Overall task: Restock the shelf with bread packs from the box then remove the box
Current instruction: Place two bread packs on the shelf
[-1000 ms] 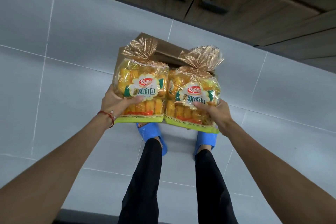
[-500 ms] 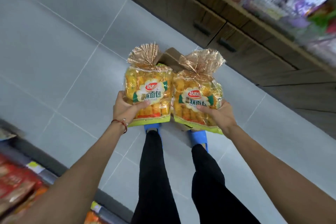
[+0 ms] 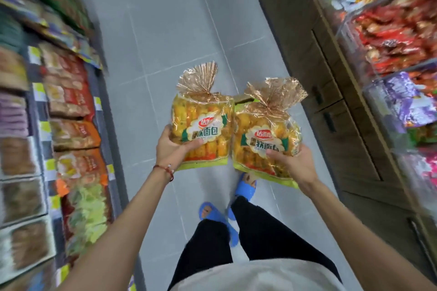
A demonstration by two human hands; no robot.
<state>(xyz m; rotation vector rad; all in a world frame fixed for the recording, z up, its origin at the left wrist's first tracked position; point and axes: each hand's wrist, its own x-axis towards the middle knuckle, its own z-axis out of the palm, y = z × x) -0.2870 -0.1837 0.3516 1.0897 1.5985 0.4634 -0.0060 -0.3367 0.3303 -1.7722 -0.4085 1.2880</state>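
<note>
The view has swung from the floor and the cardboard box to the aisle: a second ago both packs hung over the box in front of the wooden cabinets, and now shelving runs down both sides, with the box hidden, apart from a possible brown sliver between the packs that I cannot confirm. I judge this as the turn toward the shelf, with the carry under way and the placing not yet begun.

The left hand [image 3: 173, 149] holds the left bread pack [image 3: 201, 130] from its lower left corner, thumb laid across the printed front and fingers curled out of sight behind it. The right hand [image 3: 293, 163] holds the right bread pack [image 3: 262, 142] the same way at its lower right, thumb pressed on the label. The packs touch edge to edge, well above the grey tiled floor [image 3: 165, 42].

Each pack is clear crinkly film over rows of yellow rolls, gathered at the top into a fanned golden twist, with a green band along the bottom. The film looks slippery and the contents soft.

The left shelf [image 3: 71, 125] is motion-blurred, stacked with orange and brown packets. The right shelf [image 3: 390, 42] holds red and purple snack bags above wooden cabinet doors [image 3: 331, 111].
</note>
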